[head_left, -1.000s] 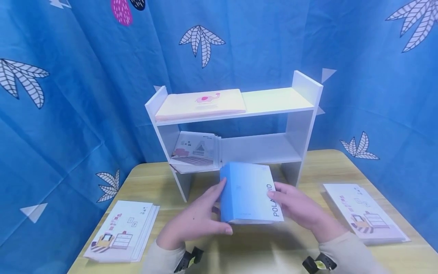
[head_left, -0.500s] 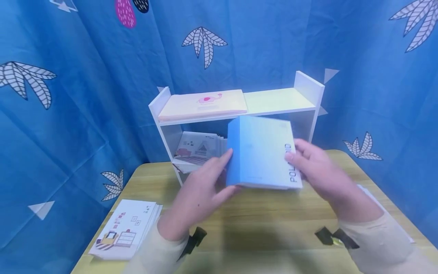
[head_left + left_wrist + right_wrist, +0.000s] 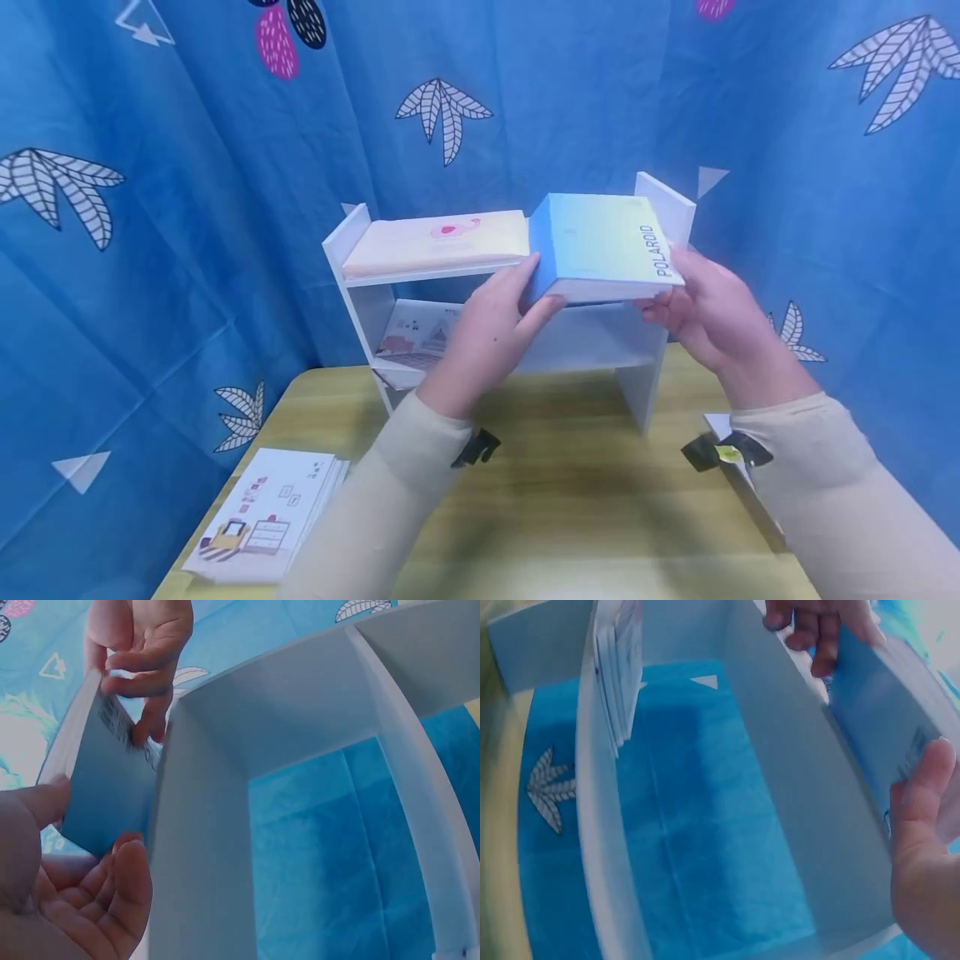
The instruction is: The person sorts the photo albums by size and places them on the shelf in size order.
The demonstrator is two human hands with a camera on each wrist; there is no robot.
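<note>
A thick blue-to-yellow book (image 3: 603, 237) with "POLAROID" on its cover is held between both hands over the right part of the top board of the white shelf (image 3: 585, 333). My left hand (image 3: 498, 325) grips its blue spine side, thumb at the front edge. On the opposite side, my right hand (image 3: 720, 317) holds the lettered edge, with fingers underneath. The left wrist view shows the book's underside (image 3: 116, 780) close to the shelf board; whether they touch I cannot tell. To its left on the same board lies a pale pink book (image 3: 442, 237) with an elephant.
Several white booklets (image 3: 412, 329) lean at the left of the middle shelf. A stack of white booklets (image 3: 262, 517) lies on the table's left. At the right, another booklet (image 3: 738, 458) is mostly hidden behind my sleeve. A blue patterned curtain (image 3: 225, 167) hangs behind.
Both hands have lifted the book up and forward from in front of the shelf to its top board, moving slightly right. The other books have stayed in place.
</note>
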